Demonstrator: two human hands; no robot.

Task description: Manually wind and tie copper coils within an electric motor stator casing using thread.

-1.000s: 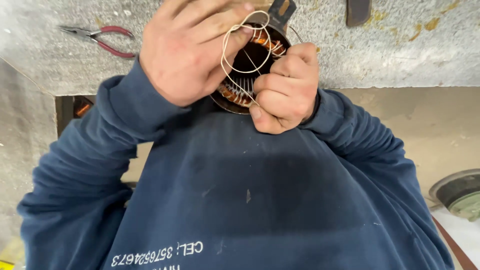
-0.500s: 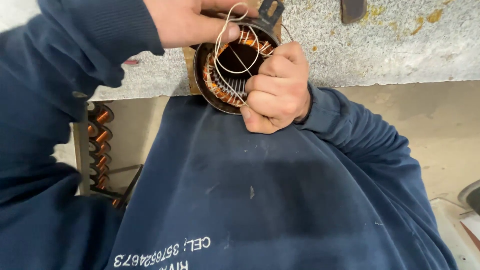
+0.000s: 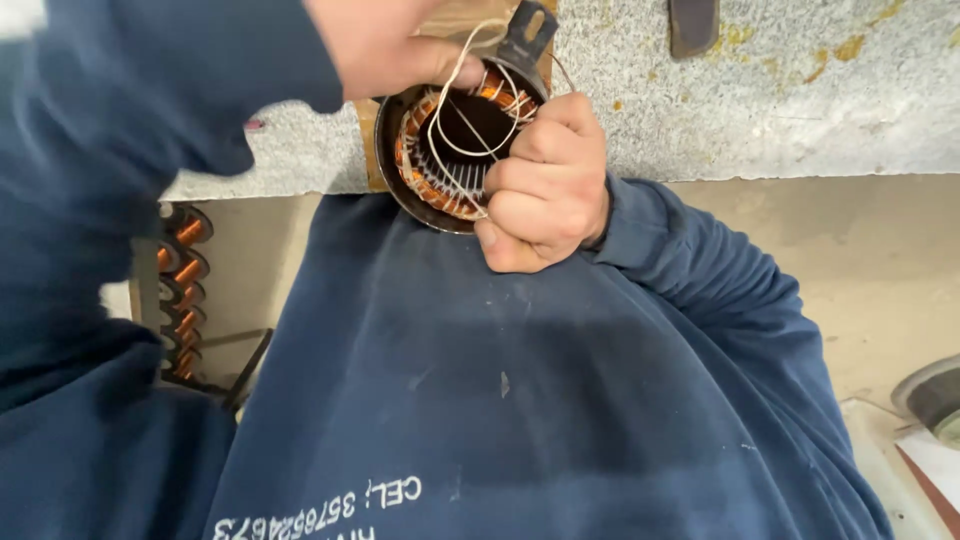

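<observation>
The round motor stator (image 3: 450, 160) lies at the edge of the grey counter (image 3: 780, 90). The right hand (image 3: 545, 190) is closed around its rim, and the left hand (image 3: 400, 45), just above the stator, pinches the pale cord (image 3: 440, 120). I think the cord should be pulled tight and evenly, while the stator is held firm.

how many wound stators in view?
2. One stator sits at the stone bench edge, gripped by the right hand, left hand above it. A second wound piece stands lower left; more may be hidden.
</observation>
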